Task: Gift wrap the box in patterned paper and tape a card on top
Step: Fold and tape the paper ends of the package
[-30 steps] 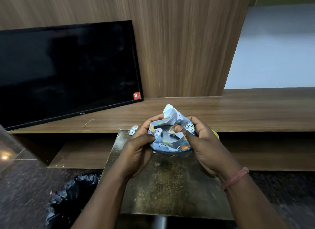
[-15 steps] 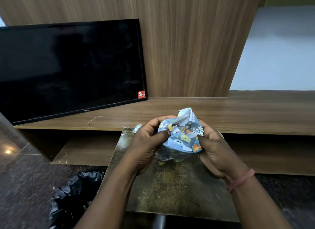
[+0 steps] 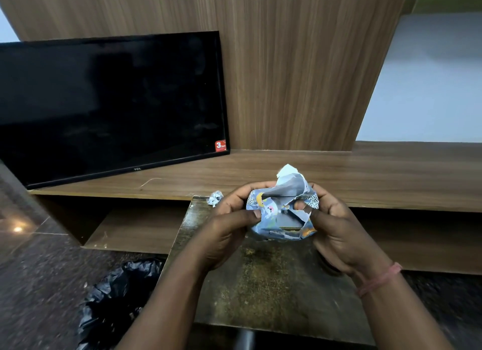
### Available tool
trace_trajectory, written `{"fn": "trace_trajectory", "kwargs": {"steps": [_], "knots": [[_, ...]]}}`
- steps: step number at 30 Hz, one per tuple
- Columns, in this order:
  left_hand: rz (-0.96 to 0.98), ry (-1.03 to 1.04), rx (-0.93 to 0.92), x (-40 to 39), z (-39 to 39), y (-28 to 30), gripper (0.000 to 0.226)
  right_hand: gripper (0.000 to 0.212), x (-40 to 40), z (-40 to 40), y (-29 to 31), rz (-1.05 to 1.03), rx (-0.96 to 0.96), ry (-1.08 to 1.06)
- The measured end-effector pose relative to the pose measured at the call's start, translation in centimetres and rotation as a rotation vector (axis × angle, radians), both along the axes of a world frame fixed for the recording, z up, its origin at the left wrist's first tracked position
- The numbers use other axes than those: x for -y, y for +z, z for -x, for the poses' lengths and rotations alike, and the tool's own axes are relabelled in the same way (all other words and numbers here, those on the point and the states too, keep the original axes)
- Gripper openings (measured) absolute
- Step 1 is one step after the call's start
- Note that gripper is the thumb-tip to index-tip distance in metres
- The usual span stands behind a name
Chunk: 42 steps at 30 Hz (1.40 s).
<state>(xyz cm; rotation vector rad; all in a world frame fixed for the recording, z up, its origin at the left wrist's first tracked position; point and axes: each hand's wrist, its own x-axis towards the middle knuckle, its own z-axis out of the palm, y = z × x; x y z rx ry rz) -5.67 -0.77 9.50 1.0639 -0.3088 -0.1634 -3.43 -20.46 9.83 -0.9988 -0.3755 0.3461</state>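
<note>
A small box wrapped in crumpled blue patterned paper (image 3: 280,209) is held above a worn metal table (image 3: 263,279). My left hand (image 3: 229,227) grips its left side, thumb pressed on the front face. My right hand (image 3: 336,229) grips the right side and pinches a torn flap of paper with thumb and finger. A loose white-backed corner of paper sticks up at the top. The box itself is mostly hidden by the paper; a dark gap shows near the bottom. No card is in view.
A crumpled scrap of paper (image 3: 215,198) lies at the table's far left corner. A black television (image 3: 109,107) leans on a long wooden shelf (image 3: 391,175) behind. A black plastic bag (image 3: 117,297) sits on the floor to the left.
The paper has been folded over the front of the box, my right thumb now pinches a flap there. The view has shifted slightly; both hands stay in place.
</note>
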Motion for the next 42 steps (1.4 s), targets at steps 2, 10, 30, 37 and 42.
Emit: {"fn": "trace_trajectory", "kwargs": {"steps": [2,10,30,37,42], "knots": [[-0.011,0.019,-0.002,0.0,0.0,0.0,0.049,0.054,0.0,0.0,0.1,-0.003,-0.002,0.002],[0.030,-0.036,-0.010,-0.1,0.1,0.2,0.056,0.058,0.2,0.0,0.2,-0.003,-0.007,-0.001],[-0.162,0.139,0.005,0.6,-0.3,-0.1,0.048,0.031,-0.5,-0.3,-0.3,0.098,0.047,-0.081],[-0.155,0.175,0.038,1.2,-0.2,0.1,0.046,0.039,-0.4,-0.2,0.0,0.123,0.086,-0.150],[-0.125,0.233,0.046,1.2,-0.3,0.3,0.034,0.062,-0.5,-0.2,0.0,0.153,0.088,-0.220]]}}
